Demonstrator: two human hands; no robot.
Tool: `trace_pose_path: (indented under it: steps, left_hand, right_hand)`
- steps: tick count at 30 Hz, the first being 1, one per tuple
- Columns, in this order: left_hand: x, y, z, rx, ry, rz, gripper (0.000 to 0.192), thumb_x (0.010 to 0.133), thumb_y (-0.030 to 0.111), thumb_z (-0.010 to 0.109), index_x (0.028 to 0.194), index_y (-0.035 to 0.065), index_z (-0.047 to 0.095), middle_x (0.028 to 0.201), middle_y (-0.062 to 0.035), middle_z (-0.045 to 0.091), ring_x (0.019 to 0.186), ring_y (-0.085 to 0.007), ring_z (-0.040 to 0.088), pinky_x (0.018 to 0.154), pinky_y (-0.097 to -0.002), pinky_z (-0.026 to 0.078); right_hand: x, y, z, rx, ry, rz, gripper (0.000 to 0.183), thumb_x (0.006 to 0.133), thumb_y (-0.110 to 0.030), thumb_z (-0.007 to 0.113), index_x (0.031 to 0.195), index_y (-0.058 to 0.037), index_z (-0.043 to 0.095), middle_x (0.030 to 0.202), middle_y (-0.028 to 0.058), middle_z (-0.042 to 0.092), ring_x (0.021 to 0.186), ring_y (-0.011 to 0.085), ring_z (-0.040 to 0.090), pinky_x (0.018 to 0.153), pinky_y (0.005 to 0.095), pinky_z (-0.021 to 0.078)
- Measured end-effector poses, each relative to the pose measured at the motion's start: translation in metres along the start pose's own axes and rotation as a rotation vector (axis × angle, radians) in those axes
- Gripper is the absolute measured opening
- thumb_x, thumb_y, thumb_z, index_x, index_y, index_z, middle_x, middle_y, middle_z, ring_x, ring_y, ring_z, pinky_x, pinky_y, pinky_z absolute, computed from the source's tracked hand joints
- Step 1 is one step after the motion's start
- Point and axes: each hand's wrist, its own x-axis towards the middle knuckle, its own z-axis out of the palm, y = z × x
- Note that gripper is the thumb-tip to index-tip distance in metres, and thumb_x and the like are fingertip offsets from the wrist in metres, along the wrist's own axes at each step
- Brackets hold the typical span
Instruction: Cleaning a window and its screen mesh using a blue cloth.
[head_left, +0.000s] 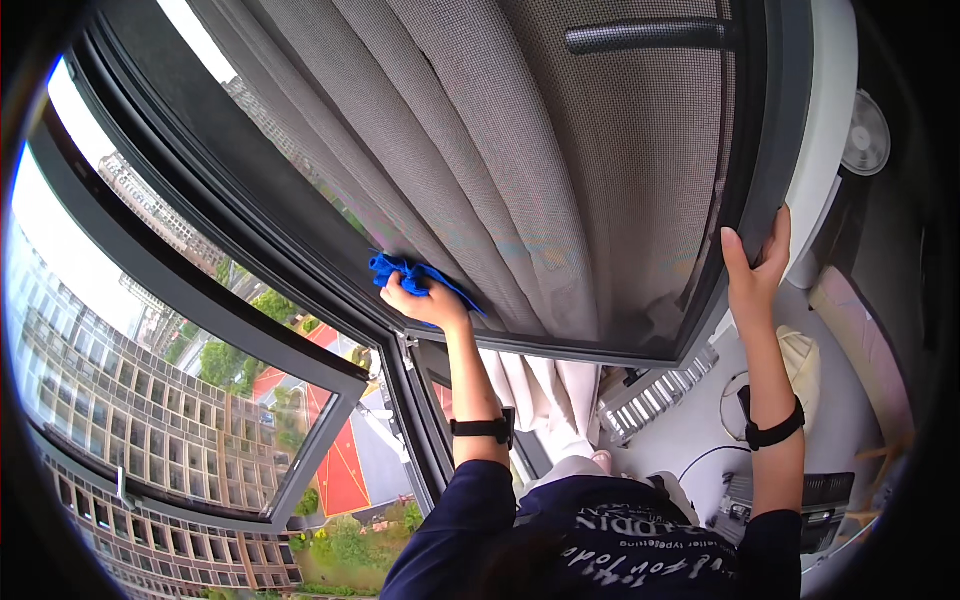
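Observation:
My left hand (427, 301) grips a crumpled blue cloth (409, 274) and presses it against the lower left part of a mesh window screen (480, 187), close to its dark frame. On the right, my right hand (757, 274) holds the side edge of the screen's dark frame (776, 127), thumb on the near face and fingers round the outer edge. Behind the mesh hang grey-beige curtains (420, 127). A dark handle (649, 35) shows near the top right of the screen.
An outer window sash (319, 465) stands swung open at the left, high above buildings and a sports court (345, 465). Below the screen are a curtain end (555, 390) and a white slatted rack (660, 397). A dark case (825, 495) lies on the floor at lower right.

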Motion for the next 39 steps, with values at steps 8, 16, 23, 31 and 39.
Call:
trace_pose_path:
  steps: [8, 16, 23, 31, 39]
  left_hand:
    - [-0.128, -0.06, -0.048, 0.383, -0.266, -0.441, 0.028, 0.076, 0.005, 0.056, 0.103, 0.001, 0.051, 0.092, -0.0205, 0.049, 0.087, -0.0413, 0.05, 0.074, -0.0468, 0.039]
    - [-0.085, -0.069, -0.052, 0.182, -0.375, -0.445, 0.032, 0.074, 0.0, 0.05, 0.106, 0.0019, 0.051, 0.091, -0.0194, 0.052, 0.088, -0.0388, 0.051, 0.078, -0.0446, 0.039]
    - [-0.007, 0.079, -0.033, -0.126, -0.271, -0.135, 0.029, 0.061, -0.009, 0.047, 0.089, -0.0006, 0.046, 0.087, -0.0186, 0.044, 0.084, -0.039, 0.045, 0.078, -0.0417, 0.036]
    - [-0.055, 0.187, -0.064, -0.477, -0.682, 0.26, 0.056, 0.059, 0.016, 0.069, 0.11, 0.0088, 0.049, 0.115, -0.0222, 0.037, 0.103, -0.0403, 0.036, 0.086, -0.0501, 0.03]
    - [-0.077, 0.16, -0.051, -0.564, -0.497, 0.424, 0.032, 0.06, 0.025, 0.07, 0.09, 0.0176, 0.063, 0.112, -0.0125, 0.045, 0.101, -0.0337, 0.041, 0.082, -0.0455, 0.03]
  right_hand:
    - [-0.005, -0.008, -0.005, 0.071, -0.024, 0.029, 0.061, 0.076, -0.007, 0.062, 0.127, 0.0048, 0.032, 0.113, 0.0126, 0.048, 0.101, 0.0177, 0.05, 0.089, 0.0297, 0.0394]
    - [-0.007, -0.012, -0.005, 0.081, -0.066, 0.021, 0.061, 0.075, -0.006, 0.062, 0.127, 0.0057, 0.032, 0.116, 0.0145, 0.047, 0.104, 0.0197, 0.049, 0.091, 0.0311, 0.0387]
    - [-0.014, 0.002, -0.01, 0.087, -0.031, 0.075, 0.062, 0.074, -0.007, 0.063, 0.127, 0.0053, 0.032, 0.116, 0.0127, 0.045, 0.104, 0.0195, 0.047, 0.091, 0.0311, 0.037]
    - [-0.011, -0.002, -0.006, 0.036, -0.014, 0.032, 0.063, 0.076, -0.008, 0.062, 0.129, 0.0054, 0.031, 0.124, 0.0149, 0.041, 0.113, 0.0228, 0.043, 0.097, 0.0327, 0.0326]
    - [-0.014, 0.002, -0.007, 0.0, 0.014, 0.02, 0.061, 0.077, -0.007, 0.06, 0.129, 0.0052, 0.031, 0.126, 0.0171, 0.04, 0.113, 0.0241, 0.043, 0.097, 0.033, 0.0322]
